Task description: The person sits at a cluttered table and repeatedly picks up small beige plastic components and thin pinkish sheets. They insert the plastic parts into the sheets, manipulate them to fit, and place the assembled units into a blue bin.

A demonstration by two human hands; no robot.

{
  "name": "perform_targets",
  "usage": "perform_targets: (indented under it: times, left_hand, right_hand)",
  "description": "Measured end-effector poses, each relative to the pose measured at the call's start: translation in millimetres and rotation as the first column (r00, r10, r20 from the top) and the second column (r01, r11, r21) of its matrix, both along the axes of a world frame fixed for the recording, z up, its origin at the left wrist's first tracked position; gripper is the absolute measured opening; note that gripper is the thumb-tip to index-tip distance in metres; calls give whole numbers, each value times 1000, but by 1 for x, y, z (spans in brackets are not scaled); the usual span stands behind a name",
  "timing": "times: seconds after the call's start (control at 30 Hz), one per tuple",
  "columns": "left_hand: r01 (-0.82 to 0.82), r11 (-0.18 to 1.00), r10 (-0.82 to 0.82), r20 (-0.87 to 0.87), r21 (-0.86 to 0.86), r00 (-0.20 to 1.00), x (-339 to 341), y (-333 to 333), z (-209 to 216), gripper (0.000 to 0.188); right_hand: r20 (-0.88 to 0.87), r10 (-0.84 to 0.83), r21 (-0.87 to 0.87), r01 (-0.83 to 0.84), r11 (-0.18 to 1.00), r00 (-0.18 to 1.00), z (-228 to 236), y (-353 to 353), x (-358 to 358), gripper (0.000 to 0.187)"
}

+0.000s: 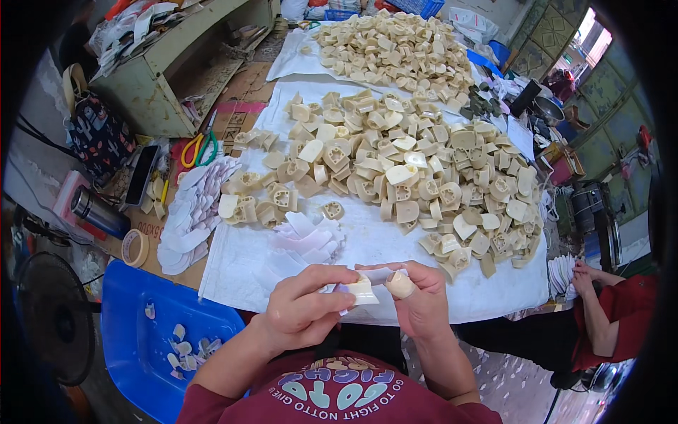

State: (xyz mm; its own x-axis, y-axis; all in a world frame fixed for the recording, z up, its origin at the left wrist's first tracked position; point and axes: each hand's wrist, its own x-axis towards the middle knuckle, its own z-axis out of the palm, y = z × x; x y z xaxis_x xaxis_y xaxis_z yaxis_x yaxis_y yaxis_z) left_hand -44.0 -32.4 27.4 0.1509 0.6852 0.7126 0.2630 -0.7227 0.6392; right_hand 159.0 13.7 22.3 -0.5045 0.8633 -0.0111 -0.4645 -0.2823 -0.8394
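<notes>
Just above my shirt front, my left hand (305,305) pinches a cream plastic shoe heel (364,291) between thumb and fingers. My right hand (424,300), with a tan wrap around its thumb, is closed on a thin white cut piece (380,274) that reaches toward the heel. Whether the piece touches the heel I cannot tell. Beyond my left hand, a fanned stack of thin white cut pieces (304,244) lies on the white cloth (374,240). A large heap of similar cream heels (402,169) spreads across the cloth farther off.
At my left, a blue basin (134,311) holds several finished-looking pieces. Near it are a tape roll (134,247), a flask (99,210), scissors (200,147) and another white stack (191,212). A second heel heap (395,49) lies beyond. A seated person (607,318) is at right.
</notes>
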Motion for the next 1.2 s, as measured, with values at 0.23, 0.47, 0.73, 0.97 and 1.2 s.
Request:
perform_targets:
  times: [0.23,0.47,0.73,0.97,1.2]
  left_hand:
    - [-145,988,151,-109,61,983,11,9,-4,33]
    - [-272,961,266,-114,-43,957,25,10,-15,29]
    - [-277,960,279,39,-47,959,30,14,-21,27]
    - [-19,887,221,389,-461,894,35,14,-25,18]
    - [568,497,293,743,-656,601,25,11,-13,14]
  right_hand:
    - [185,-83,81,69,994,979,13,-8,-7,25]
    - [544,-334,594,-72,802,770,6,-8,-14,34]
    - [346,-298,424,134,895,890,-10,-6,-17,25]
    - [396,-358,730,-53,682,846,-17,16,-9,24]
    - [352,-94,324,-27,946,931,-6,20,-7,13]
